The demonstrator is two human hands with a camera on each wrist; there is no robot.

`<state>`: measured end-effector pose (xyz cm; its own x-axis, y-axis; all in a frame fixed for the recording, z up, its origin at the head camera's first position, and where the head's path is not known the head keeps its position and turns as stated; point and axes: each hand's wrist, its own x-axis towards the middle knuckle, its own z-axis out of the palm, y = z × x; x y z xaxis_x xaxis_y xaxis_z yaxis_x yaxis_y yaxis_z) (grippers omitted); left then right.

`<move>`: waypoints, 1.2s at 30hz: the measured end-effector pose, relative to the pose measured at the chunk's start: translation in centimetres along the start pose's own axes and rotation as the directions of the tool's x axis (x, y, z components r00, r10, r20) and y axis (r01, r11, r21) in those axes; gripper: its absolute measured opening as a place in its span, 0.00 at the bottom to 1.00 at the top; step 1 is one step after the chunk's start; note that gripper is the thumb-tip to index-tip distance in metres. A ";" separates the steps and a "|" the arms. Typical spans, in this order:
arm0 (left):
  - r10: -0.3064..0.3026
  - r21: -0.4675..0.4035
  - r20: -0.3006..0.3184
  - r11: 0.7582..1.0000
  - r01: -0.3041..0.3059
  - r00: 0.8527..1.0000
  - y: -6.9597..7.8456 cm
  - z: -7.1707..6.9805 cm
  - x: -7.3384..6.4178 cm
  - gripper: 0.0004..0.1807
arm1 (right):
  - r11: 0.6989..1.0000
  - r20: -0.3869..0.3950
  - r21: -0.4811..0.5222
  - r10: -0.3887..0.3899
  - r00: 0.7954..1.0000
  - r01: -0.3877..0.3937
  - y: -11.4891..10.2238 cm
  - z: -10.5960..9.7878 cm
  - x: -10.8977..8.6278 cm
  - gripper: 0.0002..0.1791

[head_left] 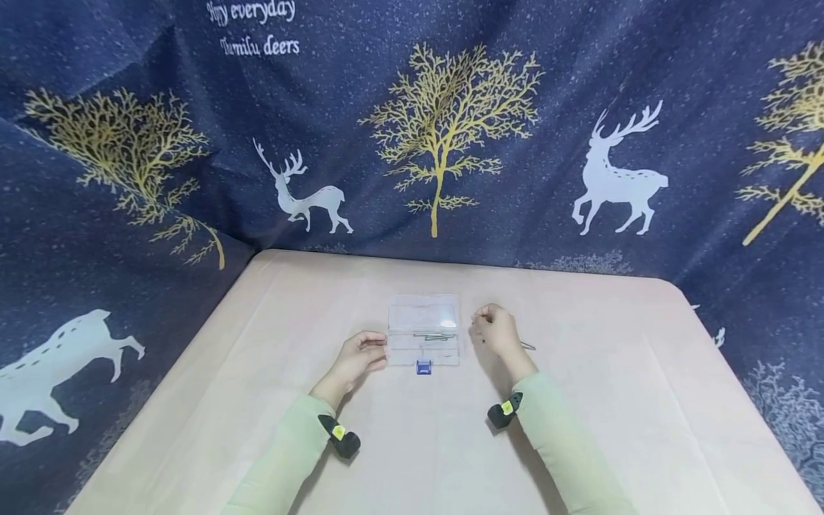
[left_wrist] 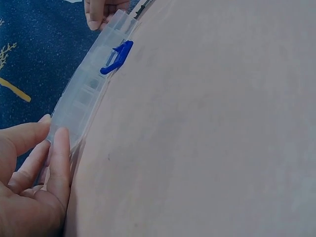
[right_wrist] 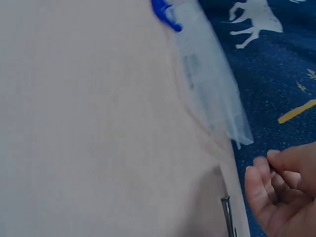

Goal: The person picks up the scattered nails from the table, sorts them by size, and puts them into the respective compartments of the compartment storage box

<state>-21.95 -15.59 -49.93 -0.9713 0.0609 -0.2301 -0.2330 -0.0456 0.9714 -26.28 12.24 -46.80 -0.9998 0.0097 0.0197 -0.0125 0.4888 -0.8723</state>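
Observation:
A clear plastic compartment box [head_left: 404, 355] lies with its lid [head_left: 418, 312] raised at the back and a blue latch [head_left: 423, 368] at the front. Several thin metal pins or nails [head_left: 438, 337] lie in its rear section. My left hand [head_left: 355, 357] holds the box's left end, thumb and fingertips at its corner in the left wrist view. To the right of the box, my right hand [head_left: 497, 330] pinches a small dark piece between thumb and forefinger, mostly hidden by the fingers. Beneath that hand, a metal nail [right_wrist: 227, 212] lies on the table.
The box sits on a pale cloth-covered table [head_left: 412, 443]. Behind and to the left hangs a dark blue curtain [head_left: 360, 93] printed with deer and trees. Both forearms wear light green sleeves, with a black wrist camera [head_left: 340, 438] on the left one.

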 end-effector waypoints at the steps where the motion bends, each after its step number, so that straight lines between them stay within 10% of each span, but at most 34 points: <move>1: 0.001 0.001 0.002 1.000 -0.001 1.000 0.0 0.0 0.0 0.19 | 0.999 0.002 0.043 0.000 1.000 0.000 0.1 0.0 -0.1 0.07; 12: 0.015 0.033 0.000 0.999 -0.015 1.000 0.2 0.2 -0.3 0.19 | 0.921 0.083 0.381 0.050 0.995 -0.078 -0.3 0.7 -1.5 0.12; 36: 0.045 0.086 -0.020 0.995 -0.043 0.999 -0.1 0.4 -0.8 0.17 | 0.988 0.224 0.155 -0.014 0.975 -0.021 -0.9 1.7 -3.8 0.08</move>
<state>-21.08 -15.22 -49.81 -0.9815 0.0391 -0.1876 -0.1862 0.0378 0.9818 -22.52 10.31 -46.89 -0.9782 -0.1925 -0.0776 0.0059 0.3477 -0.9376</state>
